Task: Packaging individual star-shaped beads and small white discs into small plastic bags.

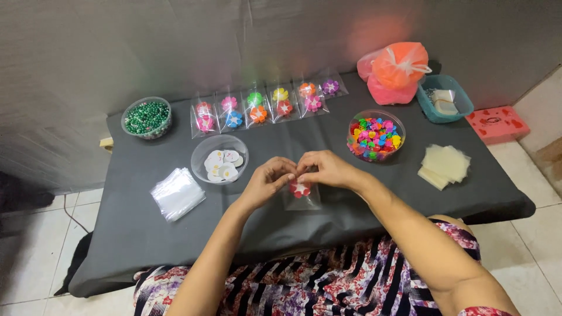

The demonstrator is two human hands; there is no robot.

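Note:
My left hand (pixel 267 181) and my right hand (pixel 328 168) meet over the middle of the dark table (pixel 146 222), fingertips pinched together on the top edge of a small clear plastic bag (pixel 304 198). The bag lies on the table and holds a red flower-shaped clip (pixel 300 188) with a white centre. Both hands grip the bag's opening.
Filled clear bags with coloured flower clips (pixel 266 105) line the back. A bowl of green beads (pixel 146 117), a bowl of white discs (pixel 220 159), a bowl of mixed coloured clips (pixel 375 134), a stack of empty bags (pixel 177 193), yellowish sheets (pixel 445 165), a teal basket (pixel 445 99) and orange-pink bags (pixel 395 71) surround the hands.

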